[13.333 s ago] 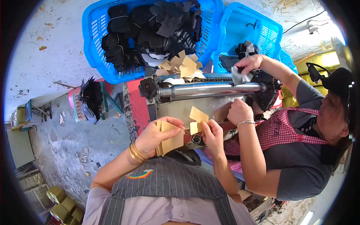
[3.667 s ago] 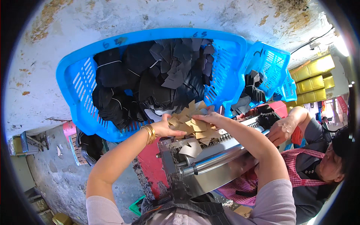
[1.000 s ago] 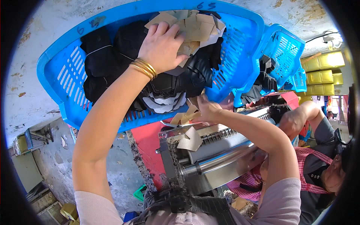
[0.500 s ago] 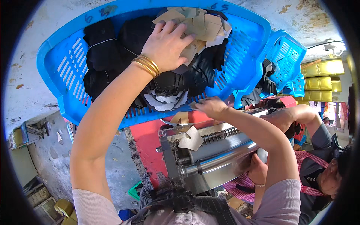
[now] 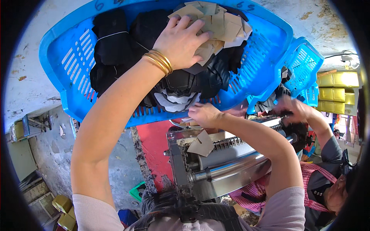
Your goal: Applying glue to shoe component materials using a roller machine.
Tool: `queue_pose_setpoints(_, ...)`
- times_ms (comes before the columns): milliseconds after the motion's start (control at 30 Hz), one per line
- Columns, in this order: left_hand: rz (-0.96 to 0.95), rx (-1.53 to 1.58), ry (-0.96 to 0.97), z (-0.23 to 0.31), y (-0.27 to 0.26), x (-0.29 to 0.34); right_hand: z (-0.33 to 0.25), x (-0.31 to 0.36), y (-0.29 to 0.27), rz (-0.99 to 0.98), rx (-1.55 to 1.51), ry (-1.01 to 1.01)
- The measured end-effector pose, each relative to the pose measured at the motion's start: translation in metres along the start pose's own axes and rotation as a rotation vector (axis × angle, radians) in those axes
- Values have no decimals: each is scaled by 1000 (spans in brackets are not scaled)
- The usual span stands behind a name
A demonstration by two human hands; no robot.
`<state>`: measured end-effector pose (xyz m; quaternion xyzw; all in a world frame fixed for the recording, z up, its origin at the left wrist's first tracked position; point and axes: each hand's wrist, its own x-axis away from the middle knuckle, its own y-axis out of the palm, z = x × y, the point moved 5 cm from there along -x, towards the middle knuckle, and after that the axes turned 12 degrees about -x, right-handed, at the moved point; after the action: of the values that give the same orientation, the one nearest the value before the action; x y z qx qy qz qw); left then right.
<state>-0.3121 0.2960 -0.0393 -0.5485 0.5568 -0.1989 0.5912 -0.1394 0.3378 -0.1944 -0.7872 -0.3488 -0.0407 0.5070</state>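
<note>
Left hand (image 5: 181, 40) presses tan pieces (image 5: 216, 27); right hand (image 5: 203, 114) perhaps pinching.

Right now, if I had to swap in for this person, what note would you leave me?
Left hand: palm down on the tan pieces, in the big blue basket.
Right hand: at the roller machine, fingers on small pieces at its top edge.
Done: a tan stack lies in the basket on the black pieces.
Left: one tan piece sits on the machine.
</note>
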Motion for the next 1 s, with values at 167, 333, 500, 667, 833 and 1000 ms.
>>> queue_pose_setpoints(167, 10, -23, -1, -4, 3, 6, -4, 24, -51, 180, -271, 93)
queue_pose_setpoints(333, 61, -52, 7, -2, -3, 5, -46, 61, -89, 154, -330, -124)
queue_pose_setpoints(500, 41, -58, 3, 1, -1, 3, -71, 54, -66, -85, -293, 14)
queue_pose_setpoints(667, 48, -53, 12, 0, -4, 1, -90, 48, -72, -159, -158, 51)
queue_pose_setpoints(833, -49, 47, 0, -2, -7, -2, -75, 52, -68, -165, -134, 5)
queue_pose_setpoints(1000, 16, 114, -20, -7, -8, 4, -53, 73, -137, 149, -391, 197)
